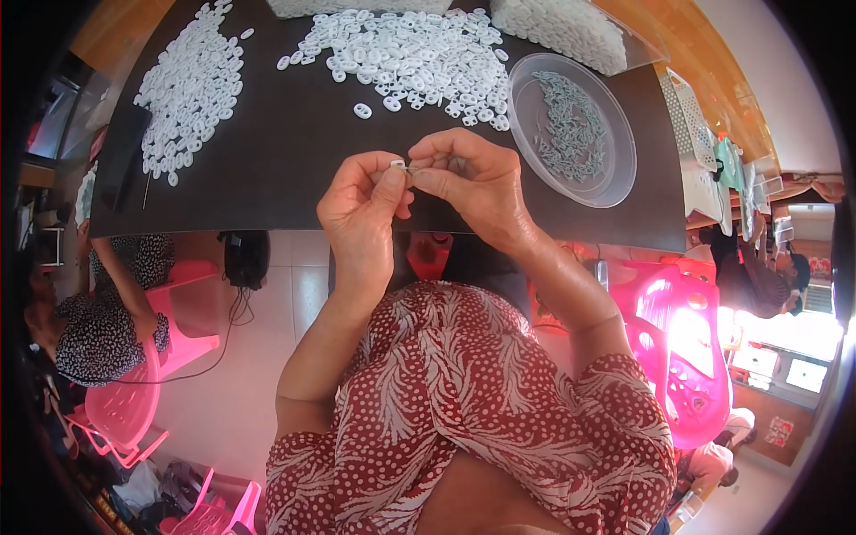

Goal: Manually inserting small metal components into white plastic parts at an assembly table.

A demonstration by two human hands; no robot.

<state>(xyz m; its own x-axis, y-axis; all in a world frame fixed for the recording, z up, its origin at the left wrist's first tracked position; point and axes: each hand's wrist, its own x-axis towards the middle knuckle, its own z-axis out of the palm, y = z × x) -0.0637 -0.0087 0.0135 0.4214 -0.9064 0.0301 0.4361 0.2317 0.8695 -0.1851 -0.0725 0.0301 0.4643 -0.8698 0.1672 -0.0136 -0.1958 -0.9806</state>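
Note:
My left hand (358, 205) is closed, pinching a small white plastic piece (398, 164) between thumb and forefinger, above the table's near edge. Against it, the fingertips of my right hand (486, 183) are pressed together on something too small to make out. The two hands meet at the piece. Beyond them lies a large heap of white oval plastic pieces with holes (428, 58), with a few loose ones at its near side. To the right of my right hand stands a round clear plastic dish (618, 169) with many small grey screw-like parts (571, 125) inside.
A second spread of white pieces (192, 89) covers the dark table's (276, 152) left side. A clear box of white pieces (566, 31) stands at the far right. Pink chairs (134, 392) flank me, and another person (107, 312) sits at the left.

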